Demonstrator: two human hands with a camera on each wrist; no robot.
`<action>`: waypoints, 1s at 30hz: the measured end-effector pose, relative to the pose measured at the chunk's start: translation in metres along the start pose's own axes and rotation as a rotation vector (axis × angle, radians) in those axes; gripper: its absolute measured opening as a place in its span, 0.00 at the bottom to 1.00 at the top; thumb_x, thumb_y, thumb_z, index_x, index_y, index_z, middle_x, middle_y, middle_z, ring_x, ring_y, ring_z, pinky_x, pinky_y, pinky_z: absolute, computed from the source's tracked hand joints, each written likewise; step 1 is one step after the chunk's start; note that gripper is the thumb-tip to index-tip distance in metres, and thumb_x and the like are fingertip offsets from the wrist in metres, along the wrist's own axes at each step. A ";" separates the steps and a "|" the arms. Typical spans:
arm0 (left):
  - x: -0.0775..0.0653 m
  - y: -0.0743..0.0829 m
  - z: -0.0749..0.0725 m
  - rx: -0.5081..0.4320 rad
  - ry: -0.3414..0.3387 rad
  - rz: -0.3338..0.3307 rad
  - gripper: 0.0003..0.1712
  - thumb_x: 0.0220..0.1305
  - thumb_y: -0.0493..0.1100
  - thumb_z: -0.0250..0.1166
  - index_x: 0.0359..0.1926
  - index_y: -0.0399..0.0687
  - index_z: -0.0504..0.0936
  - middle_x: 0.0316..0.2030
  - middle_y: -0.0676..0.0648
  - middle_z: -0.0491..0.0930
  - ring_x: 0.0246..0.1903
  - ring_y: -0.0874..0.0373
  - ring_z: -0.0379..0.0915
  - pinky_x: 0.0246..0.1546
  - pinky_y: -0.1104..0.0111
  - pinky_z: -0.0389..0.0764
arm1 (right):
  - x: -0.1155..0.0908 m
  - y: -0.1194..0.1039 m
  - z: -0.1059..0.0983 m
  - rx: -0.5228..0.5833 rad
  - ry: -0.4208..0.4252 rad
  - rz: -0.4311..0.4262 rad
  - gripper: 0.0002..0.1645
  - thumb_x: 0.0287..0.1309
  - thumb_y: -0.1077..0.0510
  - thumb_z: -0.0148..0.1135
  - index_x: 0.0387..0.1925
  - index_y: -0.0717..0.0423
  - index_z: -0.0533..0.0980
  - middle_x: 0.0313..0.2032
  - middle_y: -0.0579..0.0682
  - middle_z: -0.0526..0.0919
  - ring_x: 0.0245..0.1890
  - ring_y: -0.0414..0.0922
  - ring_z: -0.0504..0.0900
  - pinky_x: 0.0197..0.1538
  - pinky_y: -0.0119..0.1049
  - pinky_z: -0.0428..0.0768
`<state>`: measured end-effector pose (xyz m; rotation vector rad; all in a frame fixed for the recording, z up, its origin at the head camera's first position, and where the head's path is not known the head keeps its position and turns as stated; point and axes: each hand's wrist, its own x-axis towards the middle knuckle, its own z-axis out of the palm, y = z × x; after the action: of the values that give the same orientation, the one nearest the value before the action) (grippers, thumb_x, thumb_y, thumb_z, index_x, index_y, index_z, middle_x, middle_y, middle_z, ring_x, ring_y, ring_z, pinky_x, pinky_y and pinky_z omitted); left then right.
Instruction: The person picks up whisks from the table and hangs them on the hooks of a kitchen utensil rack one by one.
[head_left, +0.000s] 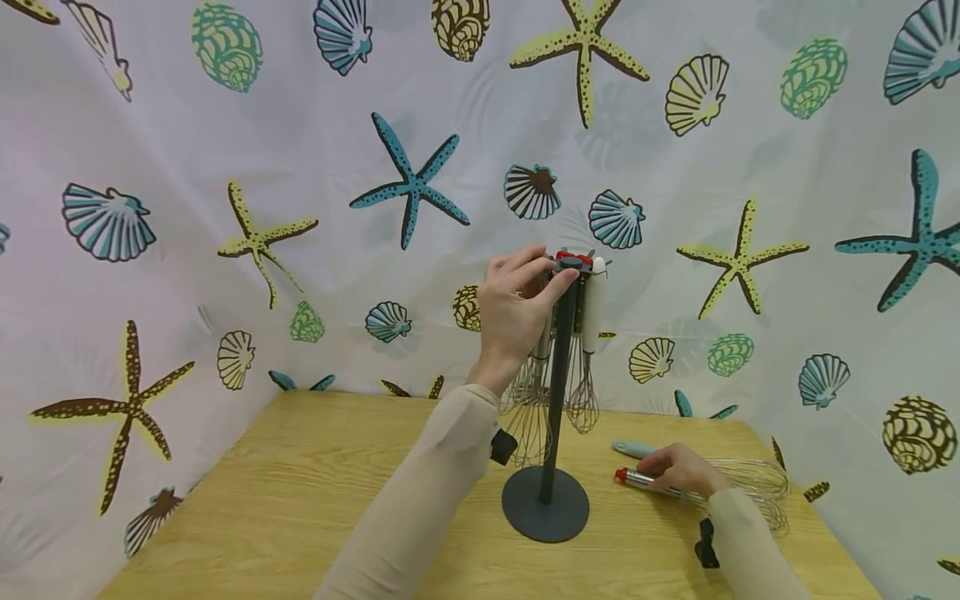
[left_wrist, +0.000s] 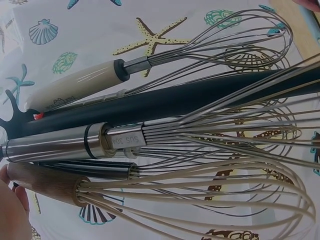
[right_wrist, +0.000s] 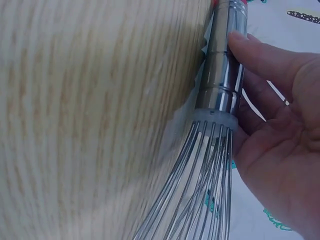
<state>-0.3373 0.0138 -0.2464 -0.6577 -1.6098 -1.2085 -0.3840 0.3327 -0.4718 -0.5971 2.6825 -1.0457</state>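
A dark whisk stand (head_left: 551,400) with a round base stands on the table, and several whisks hang from its top. My left hand (head_left: 513,308) grips the stand's top, thumb at the front; its other fingertips are partly hidden. Beside that hand in the left wrist view hangs a wooden-handled whisk (left_wrist: 50,182). Near it hang a steel-handled whisk (left_wrist: 60,142) and a cream-handled whisk (left_wrist: 80,85). At the right, my right hand (head_left: 686,471) holds a metal-handled whisk (right_wrist: 220,65) with a red end, thumb along the handle, low over the table.
A whisk with a light blue handle (head_left: 633,448) lies on the wooden table (head_left: 322,475) behind the right hand. A white curtain (head_left: 420,275) printed with shells and starfish encloses the back and sides of the table.
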 end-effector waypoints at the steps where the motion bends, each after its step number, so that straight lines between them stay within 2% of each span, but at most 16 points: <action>1: 0.000 0.000 0.000 -0.001 0.000 -0.001 0.14 0.57 0.50 0.73 0.37 0.44 0.89 0.53 0.47 0.83 0.52 0.53 0.71 0.50 0.61 0.75 | 0.000 -0.001 0.000 0.007 -0.005 0.001 0.20 0.54 0.71 0.65 0.50 0.73 0.79 0.46 0.66 0.84 0.46 0.57 0.83 0.47 0.46 0.83; 17: 0.000 0.001 -0.001 0.005 0.003 0.002 0.14 0.56 0.50 0.74 0.36 0.44 0.89 0.52 0.47 0.84 0.51 0.53 0.71 0.51 0.59 0.72 | 0.000 0.000 0.002 -0.027 -0.019 0.020 0.17 0.52 0.67 0.70 0.46 0.68 0.82 0.40 0.58 0.87 0.39 0.46 0.84 0.43 0.42 0.83; 24: 0.001 0.000 0.000 -0.002 0.002 0.002 0.14 0.56 0.50 0.74 0.36 0.44 0.89 0.52 0.47 0.84 0.50 0.54 0.70 0.50 0.61 0.74 | 0.000 0.000 0.002 -0.019 -0.040 -0.018 0.19 0.54 0.67 0.69 0.48 0.70 0.80 0.42 0.60 0.86 0.40 0.49 0.85 0.43 0.41 0.83; 30: 0.000 0.000 0.000 -0.006 0.000 -0.004 0.14 0.56 0.50 0.74 0.37 0.44 0.89 0.52 0.47 0.84 0.50 0.54 0.71 0.50 0.61 0.74 | -0.001 0.001 0.004 0.022 -0.030 0.002 0.19 0.53 0.68 0.69 0.48 0.71 0.80 0.42 0.60 0.86 0.41 0.49 0.84 0.43 0.41 0.83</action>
<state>-0.3373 0.0137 -0.2462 -0.6585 -1.6091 -1.2163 -0.3821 0.3315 -0.4753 -0.6003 2.6419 -1.0563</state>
